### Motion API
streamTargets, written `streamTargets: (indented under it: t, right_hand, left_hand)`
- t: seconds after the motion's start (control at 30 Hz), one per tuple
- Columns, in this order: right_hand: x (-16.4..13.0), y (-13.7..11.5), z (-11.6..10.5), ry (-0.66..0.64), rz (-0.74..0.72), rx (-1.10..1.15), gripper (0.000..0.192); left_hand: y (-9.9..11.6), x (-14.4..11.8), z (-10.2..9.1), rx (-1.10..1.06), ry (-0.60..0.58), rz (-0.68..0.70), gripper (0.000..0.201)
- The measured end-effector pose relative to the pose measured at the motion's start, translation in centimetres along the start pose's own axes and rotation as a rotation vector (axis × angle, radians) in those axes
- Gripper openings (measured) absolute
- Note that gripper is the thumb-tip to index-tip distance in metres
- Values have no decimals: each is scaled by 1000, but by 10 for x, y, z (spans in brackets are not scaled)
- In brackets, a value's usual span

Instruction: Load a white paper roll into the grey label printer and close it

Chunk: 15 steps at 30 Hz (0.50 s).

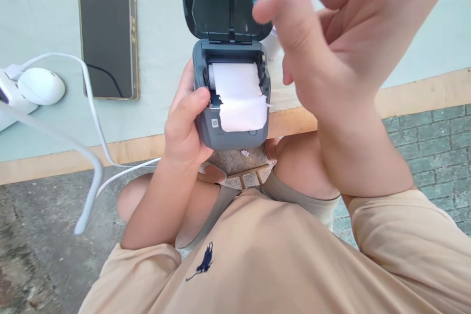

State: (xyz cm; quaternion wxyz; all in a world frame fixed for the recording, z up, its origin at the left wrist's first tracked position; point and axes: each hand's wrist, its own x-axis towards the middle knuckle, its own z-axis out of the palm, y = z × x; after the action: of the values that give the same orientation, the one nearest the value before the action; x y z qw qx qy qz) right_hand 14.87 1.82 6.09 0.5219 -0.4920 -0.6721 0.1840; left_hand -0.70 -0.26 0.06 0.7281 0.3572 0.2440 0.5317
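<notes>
A dark grey portable label printer (232, 140) is in my left hand (186, 125), whose fingers wrap its left side, with the thumb on the rim. Its smoky lid (213, 10) stands raised on the hinge. Inside sits a roll of white paper (237, 78), and a ragged-edged strip (243, 117) lies over the front edge. My right hand (331, 44) is raised beside the lid, overlapping its right edge in view. Its digits are bent but apart, with nothing visible held; whether it touches the lid I cannot tell.
A phone (106, 39) in a clear case lies on the pale tablecloth (158, 19). At the left, a white power strip (14, 108) holds a rounded white plug (41, 86). White cables (88, 83) loop over the table's wooden edge (147, 149). My knees are below the edge.
</notes>
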Motion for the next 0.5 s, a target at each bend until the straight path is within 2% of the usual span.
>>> streamTargets:
  t: [0.03,0.13,0.2,0.3,0.4,0.5]
  right_hand:
    - [-3,1,-1,-31,-88,-111,11]
    - [-8,4,-4,-346,-188,-392,10]
    - [-8,4,-7,-499,-159,-513,17]
    - [-7,2,-9,-678,-63,-629,28]
    - [-5,-2,-11,-709,-7,-602,26]
    - [-4,-7,-17,-645,10,-335,23]
  left_hand:
    - [0,0,0,5,0,-4,35]
    - [-2,0,0,45,-17,12,46]
    - [-3,0,0,63,-19,29,51]
    - [-2,0,0,72,-31,19,49]
    - [-2,-1,-1,62,-52,-6,47]
    - [-5,0,-3,31,-43,23,49]
